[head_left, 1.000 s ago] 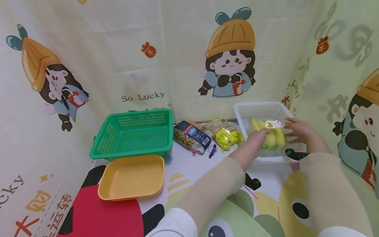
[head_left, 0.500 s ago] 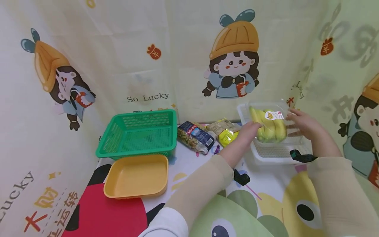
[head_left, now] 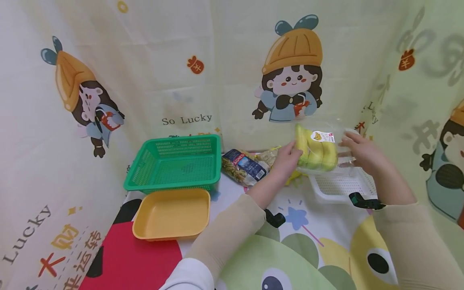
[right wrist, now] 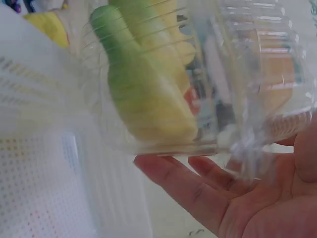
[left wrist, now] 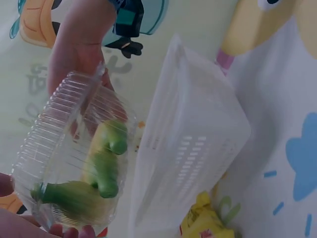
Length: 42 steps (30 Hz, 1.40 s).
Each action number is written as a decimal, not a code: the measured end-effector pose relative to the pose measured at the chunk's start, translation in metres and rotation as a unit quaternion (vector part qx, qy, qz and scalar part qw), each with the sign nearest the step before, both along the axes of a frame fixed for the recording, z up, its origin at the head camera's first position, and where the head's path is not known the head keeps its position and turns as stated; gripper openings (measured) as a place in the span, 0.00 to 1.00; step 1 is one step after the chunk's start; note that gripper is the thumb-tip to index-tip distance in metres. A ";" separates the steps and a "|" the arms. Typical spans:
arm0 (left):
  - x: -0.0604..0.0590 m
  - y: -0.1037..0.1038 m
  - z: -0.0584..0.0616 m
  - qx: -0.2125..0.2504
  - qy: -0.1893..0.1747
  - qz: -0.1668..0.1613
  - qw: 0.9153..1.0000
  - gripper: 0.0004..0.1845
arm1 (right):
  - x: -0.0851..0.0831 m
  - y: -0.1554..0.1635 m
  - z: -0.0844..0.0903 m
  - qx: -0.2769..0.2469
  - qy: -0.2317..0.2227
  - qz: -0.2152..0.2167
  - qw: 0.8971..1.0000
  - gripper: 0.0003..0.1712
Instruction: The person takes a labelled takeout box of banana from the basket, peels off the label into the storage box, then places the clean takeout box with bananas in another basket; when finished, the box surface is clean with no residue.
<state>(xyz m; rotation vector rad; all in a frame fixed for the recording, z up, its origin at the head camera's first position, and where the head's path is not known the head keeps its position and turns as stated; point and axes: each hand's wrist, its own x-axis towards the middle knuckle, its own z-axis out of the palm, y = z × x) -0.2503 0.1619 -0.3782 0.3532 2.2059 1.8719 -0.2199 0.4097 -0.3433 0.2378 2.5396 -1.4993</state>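
Note:
Between my two hands is a clear plastic clamshell box of bananas (head_left: 318,151) with a white label, raised and tilted over the white basket (head_left: 342,183). My left hand (head_left: 284,161) grips its left end; in the left wrist view those fingertips (left wrist: 72,231) curl at the lower corner of the box. At the opposite end my right hand (head_left: 364,152) holds it. Seen from the right wrist, that hand's fingers (right wrist: 181,186) lie under the box's edge. Green banana stems (left wrist: 106,173) show through the ribbed plastic.
Left of the hands lie a pasta bag (head_left: 243,167) and a yellow-and-clear bag (head_left: 268,156), partly hidden by the left hand. A green basket (head_left: 174,169) stands further left, with an orange-yellow tray (head_left: 172,215) in front. A printed cloth (head_left: 235,80) hangs behind.
The box of bananas has come up out of the white basket and shifted left, carried by both hands. The head view has turned slightly to the left.

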 end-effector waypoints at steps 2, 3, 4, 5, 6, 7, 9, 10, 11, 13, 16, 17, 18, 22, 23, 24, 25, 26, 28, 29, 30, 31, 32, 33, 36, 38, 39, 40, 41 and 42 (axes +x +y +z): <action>0.000 -0.010 -0.002 -0.014 0.015 0.003 1.000 0.31 | 0.001 -0.009 -0.002 0.003 0.010 -0.004 1.000 0.44; 0.000 -0.014 -0.004 -0.016 0.015 0.003 1.000 0.31 | 0.002 -0.014 -0.004 0.003 0.016 -0.003 1.000 0.45; 0.000 -0.020 -0.006 -0.014 0.010 0.003 1.000 0.30 | 0.003 -0.019 -0.005 0.000 0.023 -0.004 1.000 0.45; 0.000 -0.025 -0.007 -0.012 0.006 0.002 1.000 0.31 | 0.004 -0.024 -0.007 -0.008 0.030 -0.004 1.000 0.44; 0.001 -0.030 -0.009 -0.007 0.000 -0.001 1.000 0.31 | 0.005 -0.030 -0.009 -0.011 0.034 -0.007 0.999 0.45; 0.001 -0.035 -0.011 0.001 -0.006 -0.002 1.000 0.31 | 0.006 -0.036 -0.010 -0.015 0.038 -0.008 0.999 0.45; 0.002 -0.045 -0.016 0.016 -0.020 -0.003 1.000 0.31 | 0.009 -0.047 -0.014 -0.011 0.045 -0.014 0.999 0.45; 0.003 -0.049 -0.019 0.023 -0.023 -0.005 0.999 0.31 | 0.011 -0.053 -0.016 -0.006 0.049 -0.019 0.999 0.44; 0.003 -0.054 -0.021 0.024 -0.021 -0.004 0.999 0.32 | 0.012 -0.059 -0.018 0.003 0.054 -0.024 0.998 0.44; 0.005 -0.062 -0.024 0.032 -0.021 0.003 0.999 0.31 | 0.016 -0.070 -0.020 0.019 0.061 -0.032 0.997 0.44; 0.008 -0.074 -0.027 0.034 -0.016 0.013 0.999 0.30 | 0.020 -0.084 -0.024 0.028 0.069 -0.037 0.997 0.45; 0.010 -0.079 -0.028 0.038 -0.015 0.016 0.999 0.30 | 0.022 -0.088 -0.025 0.026 0.069 -0.035 0.997 0.45; 0.011 -0.083 -0.028 0.040 -0.014 0.018 0.999 0.29 | 0.023 -0.091 -0.027 0.022 0.069 -0.034 0.997 0.45; 0.013 -0.101 -0.032 0.041 -0.013 0.019 0.999 0.26 | 0.024 -0.100 -0.031 0.016 0.078 -0.016 0.997 0.44; 0.013 -0.105 -0.033 0.044 -0.013 0.020 0.999 0.25 | 0.024 -0.102 -0.032 0.016 0.082 -0.010 0.996 0.43; 0.013 -0.109 -0.034 0.044 -0.015 0.021 0.999 0.25 | 0.023 -0.103 -0.033 0.015 0.087 -0.003 0.996 0.43; 0.012 -0.113 -0.035 0.046 -0.019 0.024 0.998 0.25 | 0.022 -0.104 -0.034 0.013 0.092 0.004 0.996 0.42; 0.012 -0.117 -0.035 0.047 -0.023 0.028 0.998 0.25 | 0.020 -0.104 -0.035 0.011 0.098 0.009 0.995 0.42; 0.011 -0.126 -0.037 0.055 -0.035 0.031 0.997 0.25 | 0.016 -0.104 -0.037 0.012 0.109 0.016 0.994 0.42; 0.010 -0.130 -0.037 0.061 -0.042 0.029 0.997 0.25 | 0.014 -0.103 -0.038 0.012 0.114 0.018 0.993 0.42; 0.009 -0.135 -0.038 0.064 -0.049 0.027 0.996 0.25 | 0.011 -0.102 -0.038 0.012 0.117 0.020 0.993 0.42; 0.008 -0.139 -0.038 0.066 -0.052 0.022 0.996 0.25 | 0.008 -0.101 -0.038 0.012 0.120 0.022 0.992 0.42; 0.007 -0.144 -0.039 0.068 -0.057 0.015 0.996 0.25 | 0.005 -0.099 -0.038 0.013 0.122 0.025 0.992 0.42; 0.006 -0.149 -0.039 0.075 -0.061 0.005 0.995 0.24 | 0.002 -0.097 -0.038 0.012 0.122 0.030 0.992 0.42; 0.001 -0.163 -0.042 0.070 -0.064 -0.021 0.995 0.24 | -0.007 -0.093 -0.037 -0.001 0.120 0.054 0.991 0.42; -0.002 -0.173 -0.044 0.062 -0.063 -0.039 0.995 0.24 | -0.012 -0.092 -0.036 -0.010 0.115 0.077 0.990 0.42; -0.003 -0.177 -0.045 0.059 -0.061 -0.050 0.995 0.24 | -0.015 -0.092 -0.036 -0.014 0.111 0.090 0.990 0.42; -0.004 -0.181 -0.046 0.055 -0.059 -0.061 0.995 0.24 | -0.017 -0.093 -0.035 -0.016 0.104 0.102 0.989 0.42; -0.006 -0.185 -0.047 0.051 -0.055 -0.074 0.994 0.25 | -0.019 -0.094 -0.036 -0.015 0.098 0.116 0.988 0.41; -0.006 -0.188 -0.047 0.045 -0.053 -0.087 0.994 0.25 | -0.020 -0.095 -0.036 -0.014 0.090 0.128 0.988 0.41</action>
